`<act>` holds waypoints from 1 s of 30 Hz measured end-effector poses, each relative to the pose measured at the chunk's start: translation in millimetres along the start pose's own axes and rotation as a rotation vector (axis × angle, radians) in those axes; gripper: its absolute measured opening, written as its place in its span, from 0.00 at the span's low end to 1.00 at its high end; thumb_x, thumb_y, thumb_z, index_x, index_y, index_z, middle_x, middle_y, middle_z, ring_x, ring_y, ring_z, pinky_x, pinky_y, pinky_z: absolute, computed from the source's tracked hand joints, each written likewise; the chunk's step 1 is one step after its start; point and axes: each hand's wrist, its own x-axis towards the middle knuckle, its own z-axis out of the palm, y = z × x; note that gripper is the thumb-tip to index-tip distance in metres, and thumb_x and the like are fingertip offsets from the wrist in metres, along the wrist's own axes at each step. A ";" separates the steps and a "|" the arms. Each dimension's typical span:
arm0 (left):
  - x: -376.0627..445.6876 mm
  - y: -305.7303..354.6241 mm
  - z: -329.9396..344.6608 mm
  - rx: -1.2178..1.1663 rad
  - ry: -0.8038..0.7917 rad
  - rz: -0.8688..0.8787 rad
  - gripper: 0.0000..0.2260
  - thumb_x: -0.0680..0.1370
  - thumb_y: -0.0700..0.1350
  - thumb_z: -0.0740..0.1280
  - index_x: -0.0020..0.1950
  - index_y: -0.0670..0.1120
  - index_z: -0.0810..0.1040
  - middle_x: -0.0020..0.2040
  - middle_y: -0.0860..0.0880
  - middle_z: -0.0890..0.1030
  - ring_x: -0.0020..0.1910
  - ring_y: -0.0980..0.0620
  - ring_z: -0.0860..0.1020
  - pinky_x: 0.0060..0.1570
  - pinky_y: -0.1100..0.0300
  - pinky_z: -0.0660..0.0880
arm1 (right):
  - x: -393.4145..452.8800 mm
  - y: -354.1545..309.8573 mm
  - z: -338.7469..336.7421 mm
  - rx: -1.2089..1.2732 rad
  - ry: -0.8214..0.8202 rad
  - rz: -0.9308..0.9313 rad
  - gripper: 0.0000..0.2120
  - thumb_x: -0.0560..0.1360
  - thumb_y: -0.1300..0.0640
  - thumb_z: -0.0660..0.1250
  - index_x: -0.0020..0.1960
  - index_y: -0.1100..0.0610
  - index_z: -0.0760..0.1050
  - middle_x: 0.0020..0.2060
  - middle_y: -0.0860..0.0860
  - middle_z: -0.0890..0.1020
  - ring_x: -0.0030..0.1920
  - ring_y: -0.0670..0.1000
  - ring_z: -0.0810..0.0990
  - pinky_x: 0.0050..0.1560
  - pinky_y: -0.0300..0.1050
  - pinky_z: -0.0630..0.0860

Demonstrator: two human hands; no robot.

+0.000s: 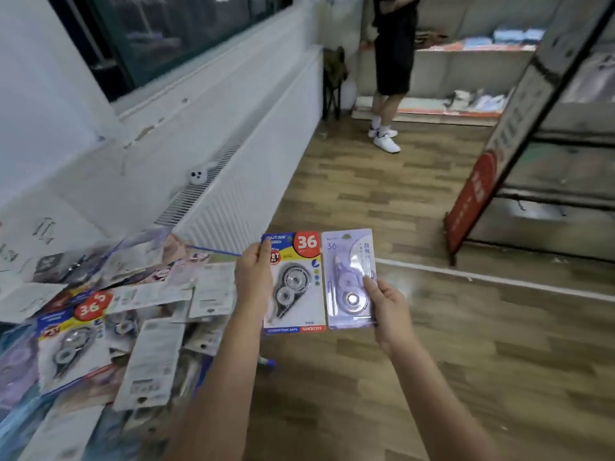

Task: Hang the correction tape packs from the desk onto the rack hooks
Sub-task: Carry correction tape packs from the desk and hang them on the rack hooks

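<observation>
Blue-and-red "36" pack (296, 284) gripped by left hand (253, 277); lilac pack (349, 281) by right hand (387, 311).

Left hand (253, 277) gripping blue pack (296, 281), right hand (387, 307) pinching lilac pack (349, 277) beside it, pack pile (109, 327) at 9 o'clock, bystander (392, 61) at 12

blue pack (294, 284): "36", "SMOTH" | lilac pack (349, 277): "36" | desk pack (71, 341): "36"
</observation>
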 end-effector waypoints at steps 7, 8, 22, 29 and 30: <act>-76.7 57.8 175.8 -0.065 -0.331 0.097 0.14 0.82 0.48 0.60 0.41 0.42 0.75 0.33 0.49 0.77 0.33 0.52 0.73 0.33 0.63 0.68 | -20.9 -57.4 -172.6 0.086 0.307 -0.106 0.08 0.79 0.59 0.62 0.47 0.60 0.79 0.37 0.52 0.85 0.36 0.49 0.83 0.37 0.41 0.78; -86.0 64.4 200.0 -0.075 -0.378 0.106 0.14 0.82 0.48 0.60 0.40 0.43 0.75 0.34 0.48 0.78 0.34 0.51 0.73 0.34 0.61 0.68 | -24.0 -64.5 -194.5 0.103 0.351 -0.124 0.08 0.79 0.59 0.62 0.47 0.61 0.79 0.38 0.52 0.85 0.37 0.50 0.83 0.39 0.43 0.79; -189.0 200.7 505.8 -0.114 -0.812 0.349 0.13 0.81 0.48 0.61 0.39 0.46 0.74 0.32 0.51 0.75 0.31 0.54 0.68 0.30 0.63 0.64 | -9.5 -192.1 -449.1 0.195 0.699 -0.327 0.08 0.79 0.58 0.64 0.49 0.59 0.81 0.47 0.58 0.85 0.44 0.56 0.82 0.51 0.57 0.78; -204.4 281.6 664.5 -0.197 -0.902 0.378 0.14 0.82 0.46 0.61 0.37 0.46 0.74 0.34 0.48 0.76 0.33 0.51 0.70 0.33 0.58 0.64 | 53.8 -286.5 -576.3 0.193 0.755 -0.420 0.08 0.79 0.58 0.63 0.48 0.59 0.80 0.44 0.56 0.85 0.41 0.54 0.83 0.49 0.53 0.78; -206.0 292.2 685.1 -0.213 -0.915 0.372 0.13 0.81 0.46 0.61 0.37 0.46 0.75 0.34 0.48 0.77 0.33 0.52 0.71 0.33 0.59 0.65 | 61.4 -299.9 -592.6 0.181 0.759 -0.426 0.08 0.79 0.58 0.63 0.48 0.59 0.80 0.42 0.55 0.85 0.40 0.53 0.83 0.47 0.51 0.79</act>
